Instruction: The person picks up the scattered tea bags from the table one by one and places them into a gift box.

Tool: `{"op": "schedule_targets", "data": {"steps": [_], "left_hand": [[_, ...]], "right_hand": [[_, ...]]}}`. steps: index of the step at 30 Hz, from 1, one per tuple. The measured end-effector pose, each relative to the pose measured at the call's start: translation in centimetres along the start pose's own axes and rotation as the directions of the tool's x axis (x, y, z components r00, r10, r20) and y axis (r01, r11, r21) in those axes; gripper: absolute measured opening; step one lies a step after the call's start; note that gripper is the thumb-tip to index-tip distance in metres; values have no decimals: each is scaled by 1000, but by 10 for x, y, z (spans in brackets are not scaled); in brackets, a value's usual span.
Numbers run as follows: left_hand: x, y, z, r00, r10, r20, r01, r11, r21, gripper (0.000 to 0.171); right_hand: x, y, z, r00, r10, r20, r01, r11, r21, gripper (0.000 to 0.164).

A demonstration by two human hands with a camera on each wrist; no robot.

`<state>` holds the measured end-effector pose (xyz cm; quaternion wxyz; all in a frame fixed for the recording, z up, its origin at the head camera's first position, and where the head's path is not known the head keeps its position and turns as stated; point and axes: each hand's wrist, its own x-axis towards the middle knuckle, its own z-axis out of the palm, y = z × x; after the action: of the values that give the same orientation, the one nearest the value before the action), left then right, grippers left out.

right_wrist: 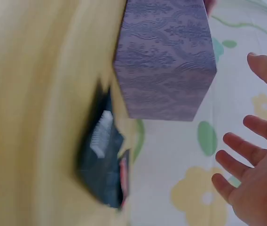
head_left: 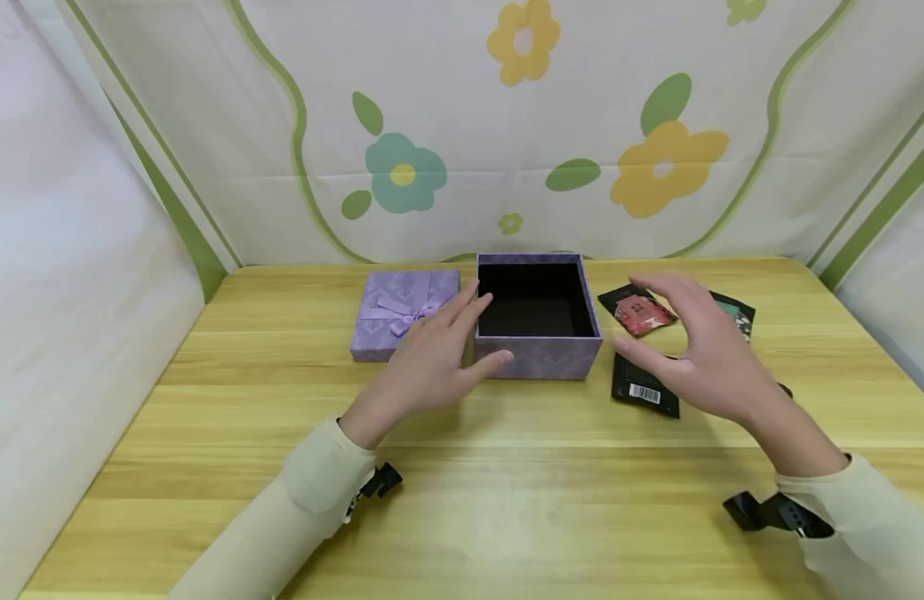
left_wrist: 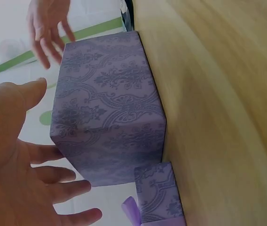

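A lidless purple patterned box (head_left: 536, 358) stands near the table's back edge, its black inside showing. My left hand (head_left: 437, 354) is beside its left wall, fingers spread and nearly straight, the fingertips overlapping that wall in the head view. To the right my right hand (head_left: 712, 354) hovers above small flat packets, its thumb and fingers apart with nothing between them. One black packet (head_left: 647, 390) shows a barcode, and another bears a red label (head_left: 643, 313). A third packet with a green label (head_left: 734, 311) is partly hidden behind the right hand.
Left of the box lies its purple lid (head_left: 373, 327) with a ribbon bow (head_left: 409, 313), partly covered by my left hand. A white floral curtain (head_left: 462, 100) hangs behind the wooden table (head_left: 499, 500). Each sleeve carries a black wrist device.
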<state>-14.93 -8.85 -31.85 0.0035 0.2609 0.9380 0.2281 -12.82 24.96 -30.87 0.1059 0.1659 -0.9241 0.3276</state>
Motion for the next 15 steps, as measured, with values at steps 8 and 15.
{"op": "schedule_targets", "data": {"steps": [8, 15], "left_hand": [[-3, -4, 3, 1000, -25, 17, 25, 999, -37, 88], [-1, -6, 4, 1000, 3, 20, -2, 1000, -22, 85]], "right_hand": [[-19, 24, 6, 996, 84, 11, -84, 992, 98, 76], [-23, 37, 7, 994, 106, 15, -107, 983, 151, 74]]}}
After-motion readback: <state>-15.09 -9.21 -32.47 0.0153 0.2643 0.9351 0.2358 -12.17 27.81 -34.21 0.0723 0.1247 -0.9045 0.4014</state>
